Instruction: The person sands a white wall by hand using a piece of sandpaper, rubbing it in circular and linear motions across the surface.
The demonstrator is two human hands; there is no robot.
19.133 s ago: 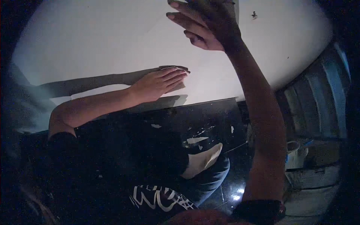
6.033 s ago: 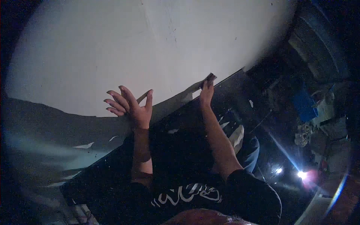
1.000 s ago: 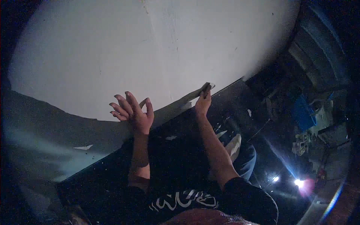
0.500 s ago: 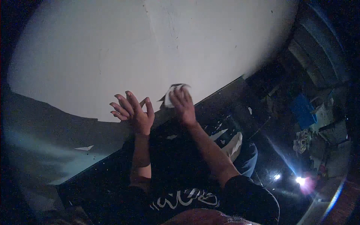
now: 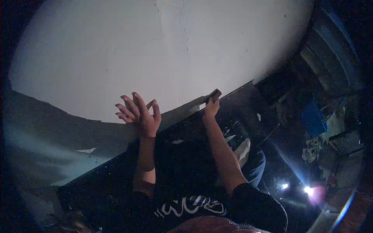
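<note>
So we've got the pad (image 5: pixel 216 93) in our right hand (image 5: pixel 211 108), a small brownish piece poking out past the fingers at the top, tilted up and to the right. Those fingers look closed on its near end, with the far end sticking out free. The grip itself is pretty dim, so we can't tell exactly which fingertips sit on which face. The pad is right by the near edge of the big white surface (image 5: pixel 116 58), and we can't tell if it's actually touching.

Our left hand (image 5: pixel 147 119) is well apart from it, off to the left, holding nothing we can see. Fingers spread and a bit curled, thumb out to the right with a clear gap. It's over the shaded part near that same edge; contact is too murky to call.

Below we see our black shirt (image 5: pixel 260 209) and a foot (image 5: pixel 243 150). Over right, there's a blue box (image 5: pixel 314 119) and a bright light (image 5: pixel 308 190).
</note>
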